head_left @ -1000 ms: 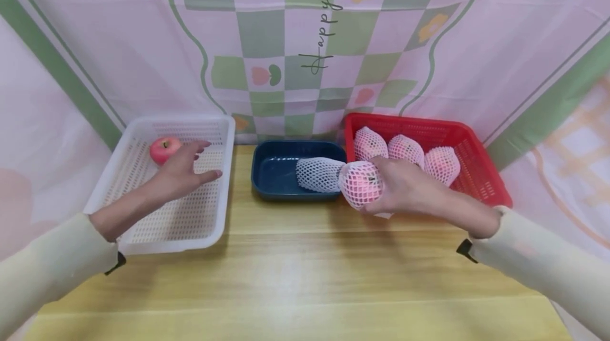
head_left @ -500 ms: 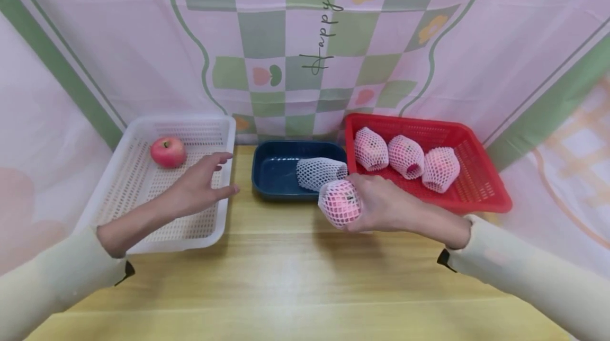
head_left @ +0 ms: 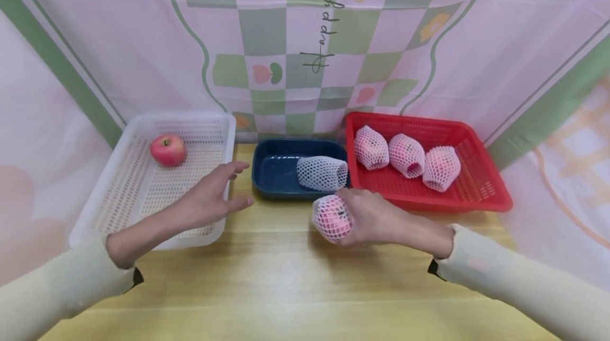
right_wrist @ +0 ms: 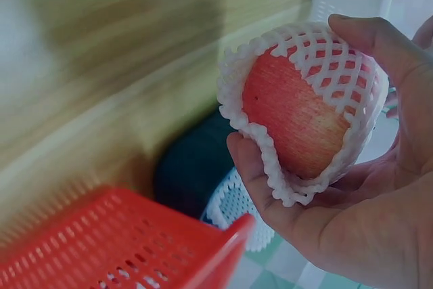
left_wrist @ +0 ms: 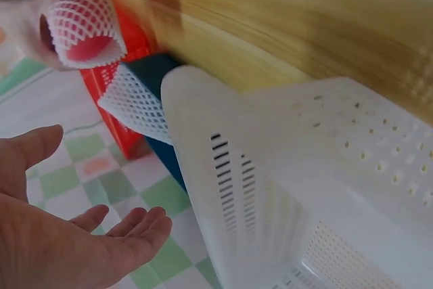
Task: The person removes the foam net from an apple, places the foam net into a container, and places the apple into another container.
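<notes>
My right hand (head_left: 369, 217) grips an apple (right_wrist: 294, 113) wrapped in a white foam net (right_wrist: 338, 76), over the table just in front of the blue tray. In the right wrist view the net's open end bares the apple's red skin. My left hand (head_left: 209, 195) holds nothing; its fingers reach out loosely past the right rim of the white basket (head_left: 221, 224). A bare red apple (head_left: 168, 151) sits in that basket's back left. One loose foam net (head_left: 321, 173) lies in the right half of the blue tray (head_left: 271, 193).
At the right stands a red basket (head_left: 481, 198) holding several things: a left netted apple (head_left: 371, 148), a middle one and a right netted apple (head_left: 441, 168). The wooden table (head_left: 286, 288) extends in front. A patterned cloth (head_left: 310, 28) hangs close behind the containers.
My right hand has carried the netted apple left and toward me, away from the red basket. My left hand has moved right and nearer, from over the bare apple to the white basket's rim.
</notes>
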The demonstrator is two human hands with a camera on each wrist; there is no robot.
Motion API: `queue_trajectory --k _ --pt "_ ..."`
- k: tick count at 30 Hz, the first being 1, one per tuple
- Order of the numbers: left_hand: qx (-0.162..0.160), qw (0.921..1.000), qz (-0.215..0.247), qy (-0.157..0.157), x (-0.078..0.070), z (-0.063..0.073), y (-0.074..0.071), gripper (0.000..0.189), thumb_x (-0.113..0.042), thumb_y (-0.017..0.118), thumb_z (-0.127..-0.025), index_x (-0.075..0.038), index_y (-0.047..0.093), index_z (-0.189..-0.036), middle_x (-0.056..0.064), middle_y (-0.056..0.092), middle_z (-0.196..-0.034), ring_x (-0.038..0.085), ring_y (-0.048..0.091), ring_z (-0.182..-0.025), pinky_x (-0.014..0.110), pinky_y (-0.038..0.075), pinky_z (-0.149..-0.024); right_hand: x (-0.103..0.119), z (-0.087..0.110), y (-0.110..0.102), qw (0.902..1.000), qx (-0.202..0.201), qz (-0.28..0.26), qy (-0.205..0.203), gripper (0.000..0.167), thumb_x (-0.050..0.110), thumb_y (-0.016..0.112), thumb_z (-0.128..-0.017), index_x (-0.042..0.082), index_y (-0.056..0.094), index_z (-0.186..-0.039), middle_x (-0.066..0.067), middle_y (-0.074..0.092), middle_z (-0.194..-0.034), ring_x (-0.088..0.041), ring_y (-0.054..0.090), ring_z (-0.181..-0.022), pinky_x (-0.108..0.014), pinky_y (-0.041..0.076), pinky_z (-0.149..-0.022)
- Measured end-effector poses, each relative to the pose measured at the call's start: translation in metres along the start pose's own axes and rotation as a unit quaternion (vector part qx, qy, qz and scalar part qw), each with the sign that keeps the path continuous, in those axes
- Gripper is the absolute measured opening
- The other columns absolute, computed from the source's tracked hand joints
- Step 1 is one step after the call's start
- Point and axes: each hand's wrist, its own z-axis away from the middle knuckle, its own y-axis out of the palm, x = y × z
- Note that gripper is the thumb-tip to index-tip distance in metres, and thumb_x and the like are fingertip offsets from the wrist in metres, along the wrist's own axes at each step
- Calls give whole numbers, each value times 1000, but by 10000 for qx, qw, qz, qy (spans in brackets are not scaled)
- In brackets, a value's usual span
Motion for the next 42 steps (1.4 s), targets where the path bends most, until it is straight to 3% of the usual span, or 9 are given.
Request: queue_trajectory --k 11,18,33,42 --pt "204 9981 576 -43 -2 9 21 73 -23 76 -98 1 40 -157 24 47 -158 46 51 -141 62 43 -116 2 -5 17 9997 23 -204 -152 90 32 100 -67 2 54 -139 -11 67 -121 -24 63 -106 -40 63 -85" --pt "336 9963 768 207 -2 14 41 70 -20 76 -98 7 43 -153 26 50 -155 48 55 -135 59 47 -113 2 -7 27 9986 265 -462 -10 92 30 100 -69 4 52 -143 -11 65 -127 -24 62 -109 -43 63 -88" --pt "472 9896 1337 250 5 15 79 60 -11 76 -96 9 48 -146 33 53 -147 50 60 -128 58 54 -106 4 -6 42 9993 202 -283 -161 96 36 99 -69 2 52 -145 -15 64 -129 -28 60 -114 -52 60 -92" --pt "428 9870 1526 -250 8 17 92 53 -11 74 -99 4 53 -145 25 57 -147 44 61 -131 50 57 -103 4 -10 53 9989 149 -265 -360 91 33 99 -69 1 55 -142 -16 64 -131 -29 62 -114 -50 60 -94"
